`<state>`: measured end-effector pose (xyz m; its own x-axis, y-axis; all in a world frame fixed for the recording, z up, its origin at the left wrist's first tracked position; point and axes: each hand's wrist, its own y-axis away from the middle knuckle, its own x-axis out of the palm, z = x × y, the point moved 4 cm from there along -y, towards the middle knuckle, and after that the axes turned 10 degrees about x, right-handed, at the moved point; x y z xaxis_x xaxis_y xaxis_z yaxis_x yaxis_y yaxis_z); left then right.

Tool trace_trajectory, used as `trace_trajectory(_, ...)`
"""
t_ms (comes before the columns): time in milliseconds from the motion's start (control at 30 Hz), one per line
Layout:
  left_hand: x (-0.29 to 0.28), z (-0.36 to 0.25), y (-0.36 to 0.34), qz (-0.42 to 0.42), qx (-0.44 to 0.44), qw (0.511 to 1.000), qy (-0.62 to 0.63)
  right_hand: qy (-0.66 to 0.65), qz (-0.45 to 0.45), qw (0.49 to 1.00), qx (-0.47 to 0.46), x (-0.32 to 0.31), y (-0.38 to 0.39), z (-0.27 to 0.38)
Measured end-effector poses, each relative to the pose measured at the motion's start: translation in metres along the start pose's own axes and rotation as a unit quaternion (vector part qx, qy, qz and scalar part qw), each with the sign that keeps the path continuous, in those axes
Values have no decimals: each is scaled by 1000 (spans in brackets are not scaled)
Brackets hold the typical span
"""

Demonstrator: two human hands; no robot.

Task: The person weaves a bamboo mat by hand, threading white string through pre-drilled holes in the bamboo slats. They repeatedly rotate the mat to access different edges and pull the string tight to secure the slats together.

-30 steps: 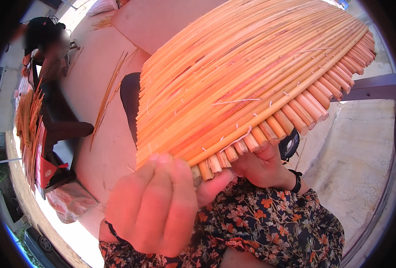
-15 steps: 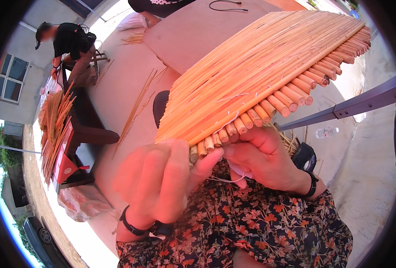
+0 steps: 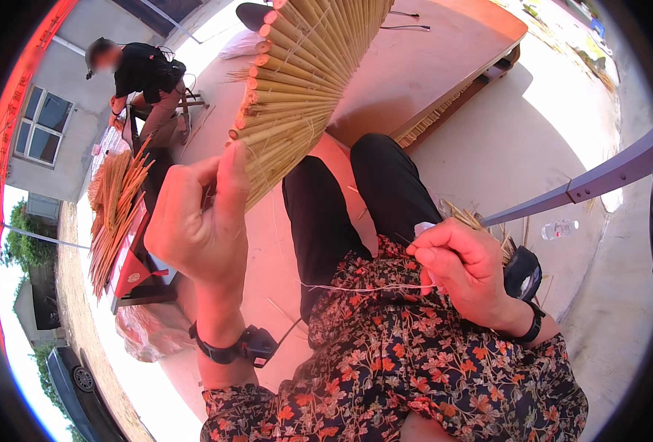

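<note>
A mat of pale, round reed sticks (image 3: pixel 304 88), stitched with fine strings, stands raised and fanned at upper centre. My left hand (image 3: pixel 197 221) is closed on its lower left edge, thumb up against the stick ends. Lower to the right and apart from the mat, my right hand (image 3: pixel 459 272) pinches a thin, needle-like item (image 3: pixel 407 243), with a scrap of white material (image 3: pixel 424 230) at its fingers. A white thread (image 3: pixel 348 289) runs left from that hand across my patterned clothing.
A person (image 3: pixel 142 77) in black bends at upper left. A bundle of sticks (image 3: pixel 116 214) lies on dark furniture at left. Beyond are a broad board (image 3: pixel 459 51), a metal bar (image 3: pixel 584 184) at right, a clear bottle (image 3: pixel 559 228) and plastic sheeting (image 3: pixel 138 331).
My left hand has lifted and turned the mat, swinging it up and leftward. My right hand has left the mat's edge and sits apart to the right. More of my legs shows.
</note>
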<state>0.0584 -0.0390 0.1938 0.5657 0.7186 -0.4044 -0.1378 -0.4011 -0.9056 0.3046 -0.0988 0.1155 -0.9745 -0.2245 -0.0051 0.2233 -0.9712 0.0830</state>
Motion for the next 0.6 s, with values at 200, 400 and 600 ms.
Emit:
trace_trajectory(200,1,7,-1,5,-36,999,-10,57,54,974,-213,11,-47,36)
trace_trajectory(400,22,41,-5,-3,-80,996,29,25,76,972,-219,50,-127,40)
trace_trajectory(600,29,42,3,-9,-95,995,38,-16,67,963,-260,66,-152,29)
